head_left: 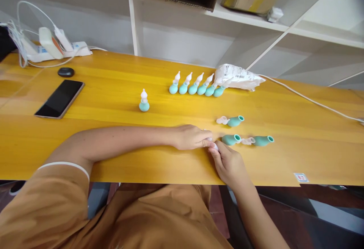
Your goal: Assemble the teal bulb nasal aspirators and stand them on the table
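My left hand [191, 137] and my right hand [229, 162] meet just above the front part of the table. Both are closed, fingertips together, on a small whitish translucent nozzle piece [215, 146], mostly hidden by the fingers. Right beside them lies a teal rubber bulb [229, 140] on its side, its open mouth facing right. A second loose bulb [236, 121] and a third bulb [262, 141] lie close by, with a pale nozzle [222, 120] and another nozzle [248, 141] among them. One assembled bulb aspirator [144, 105] stands upright to the left.
Several assembled bulb aspirators [192, 89] stand in a row at the back, against a white plastic package [237, 76]. At the left are a phone [60, 99], a black oval case [65, 72] and a power strip [82, 49]. A white cable [307, 98] crosses the right side.
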Tool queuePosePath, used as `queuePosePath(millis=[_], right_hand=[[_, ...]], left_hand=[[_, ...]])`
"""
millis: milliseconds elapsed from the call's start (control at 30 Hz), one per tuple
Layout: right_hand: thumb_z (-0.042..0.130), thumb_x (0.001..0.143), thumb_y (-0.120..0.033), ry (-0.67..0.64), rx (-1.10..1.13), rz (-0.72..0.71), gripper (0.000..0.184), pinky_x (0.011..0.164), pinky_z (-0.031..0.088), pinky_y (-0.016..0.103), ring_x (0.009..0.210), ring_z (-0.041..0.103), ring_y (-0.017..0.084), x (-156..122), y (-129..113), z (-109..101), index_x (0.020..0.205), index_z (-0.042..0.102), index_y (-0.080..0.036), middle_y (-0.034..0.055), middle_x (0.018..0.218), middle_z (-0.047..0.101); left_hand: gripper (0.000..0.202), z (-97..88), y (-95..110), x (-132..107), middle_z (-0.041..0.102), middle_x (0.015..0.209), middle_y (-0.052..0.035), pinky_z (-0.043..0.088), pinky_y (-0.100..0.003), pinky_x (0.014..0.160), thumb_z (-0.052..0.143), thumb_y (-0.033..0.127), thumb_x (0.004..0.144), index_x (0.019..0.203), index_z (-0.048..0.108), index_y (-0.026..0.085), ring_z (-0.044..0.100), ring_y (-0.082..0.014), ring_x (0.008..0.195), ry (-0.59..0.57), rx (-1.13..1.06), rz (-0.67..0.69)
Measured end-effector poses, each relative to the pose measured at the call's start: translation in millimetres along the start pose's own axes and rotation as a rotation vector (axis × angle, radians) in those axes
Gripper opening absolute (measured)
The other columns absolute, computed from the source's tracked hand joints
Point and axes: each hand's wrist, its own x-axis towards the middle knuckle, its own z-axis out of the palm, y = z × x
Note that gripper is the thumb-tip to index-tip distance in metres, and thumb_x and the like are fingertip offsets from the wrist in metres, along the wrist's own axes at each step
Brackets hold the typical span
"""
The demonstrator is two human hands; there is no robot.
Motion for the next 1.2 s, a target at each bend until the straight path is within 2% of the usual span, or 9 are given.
queuePosePath(millis=[133,200,367,533,767,1033,1200], right_hand=[[0.057,0.115,-0.053,0.085,0.04,0.083,0.031,0.062,0.054,0.032,0.072,0.074,0.022,-0.5,1.2,2.7,0.123,0.062,-0.023,0.0094,0.104,0.08],[0.058,0.116,-0.049,0.125,0.031,0.071,0.029,0.062,0.055,0.032,0.074,0.075,0.023,-1.7,2.5,3.5,0.126,0.063,-0.023,0.0106,0.107,0.081],[0.051,0.119,-0.037,0.135,-0.077,0.006,0.025,0.063,0.056,0.032,0.079,0.079,0.024,-5.6,6.5,3.6,0.127,0.07,-0.022,0.0103,0.102,0.083],[0.054,0.118,-0.033,0.191,-0.152,-0.1,0.027,0.062,0.054,0.033,0.071,0.079,0.023,-7.6,10.0,5.3,0.13,0.074,-0.019,0.0097,0.096,0.086],[0.056,0.118,-0.035,0.169,-0.141,-0.109,0.027,0.061,0.051,0.032,0.067,0.076,0.022,-7.8,10.7,6.1,0.122,0.077,-0.019,0.0081,0.088,0.084],[0.053,0.119,-0.036,0.108,-0.095,-0.095,0.031,0.059,0.047,0.031,0.063,0.071,0.02,-5.2,6.4,2.1,0.105,0.075,-0.021,0.0067,0.08,0.08],[0.049,0.12,-0.041,0.067,-0.104,-0.072,0.041,0.058,0.044,0.031,0.058,0.066,0.02,-3.9,5.8,0.0,0.092,0.072,-0.023,0.0046,0.071,0.074]], left_hand=[[0.046,-0.8,2.1,0.6,0.075,0.095,-0.0034,0.037,-0.03,0.067,0.04,0.06,0.118,0.109,0.066,0.023,0.068,-0.0206,0.081,0.05,-0.083,-0.041],[0.046,1.4,2.5,0.9,0.074,0.092,-0.0028,0.036,-0.03,0.065,0.041,0.061,0.118,0.107,0.066,0.023,0.067,-0.0199,0.078,0.08,-0.093,-0.046],[0.052,9.8,3.4,0.9,0.079,0.103,-0.0066,0.041,-0.031,0.067,0.038,0.068,0.117,0.118,0.066,0.024,0.075,-0.025,0.089,0.079,0.01,-0.079],[0.055,16.9,0.4,3.0,0.081,0.118,-0.01,0.047,-0.032,0.073,0.035,0.068,0.118,0.126,0.065,0.023,0.079,-0.027,0.097,0.078,0.136,-0.075],[0.053,18.5,-1.2,3.0,0.081,0.124,-0.0113,0.048,-0.034,0.074,0.035,0.064,0.118,0.138,0.064,0.024,0.08,-0.0307,0.101,0.091,0.178,-0.067],[0.051,14.8,0.4,1.4,0.082,0.122,-0.0115,0.046,-0.034,0.071,0.038,0.063,0.118,0.132,0.065,0.022,0.08,-0.0303,0.1,0.063,0.213,-0.067],[0.049,17.5,-2.5,2.2,0.082,0.125,-0.0115,0.046,-0.034,0.071,0.041,0.062,0.118,0.133,0.066,0.022,0.08,-0.0301,0.099,0.074,0.206,-0.043]])
